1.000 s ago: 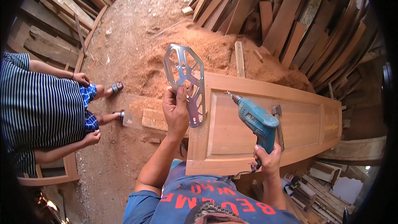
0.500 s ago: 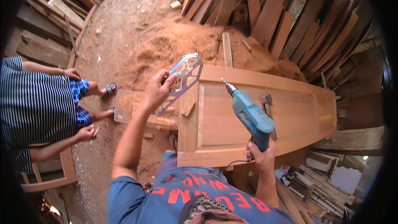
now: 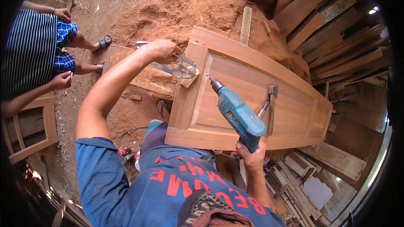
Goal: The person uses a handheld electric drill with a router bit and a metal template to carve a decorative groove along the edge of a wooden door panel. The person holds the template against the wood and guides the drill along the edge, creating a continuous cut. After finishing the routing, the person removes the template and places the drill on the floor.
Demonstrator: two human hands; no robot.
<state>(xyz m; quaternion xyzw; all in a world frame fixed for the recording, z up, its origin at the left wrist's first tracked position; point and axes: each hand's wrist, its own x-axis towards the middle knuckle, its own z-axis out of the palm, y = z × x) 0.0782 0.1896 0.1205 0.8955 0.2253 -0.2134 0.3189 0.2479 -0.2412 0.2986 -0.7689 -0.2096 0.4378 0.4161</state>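
My left hand (image 3: 162, 51) is closed on a flat silver metal plate with large cutouts (image 3: 190, 72). The plate is tilted over the left end of a wooden panel door (image 3: 252, 88), above a small wood block (image 3: 187, 83). Whether the plate touches the door I cannot tell. In my right hand (image 3: 251, 157) is a teal power drill (image 3: 240, 110), gripped by its handle. Its bit points up and left, just right of the plate's end. A hammer (image 3: 271, 113) and a chisel-like tool (image 3: 263, 110) lie on the door to the right of the drill.
Heaped sawdust (image 3: 189, 6) lies beyond the door, with a wooden strip (image 3: 245, 25) sticking out. Boards (image 3: 311, 31) lean at the far right. Scrap wood (image 3: 296, 189) is piled at near right. A person in a striped shirt (image 3: 31, 50) stands at left, near a wooden frame (image 3: 49, 122).
My left hand has turned over and tilted the plate from nearly upright to flatter, lower by the door's left end. The drill remains in my right hand. The whole view has shifted.
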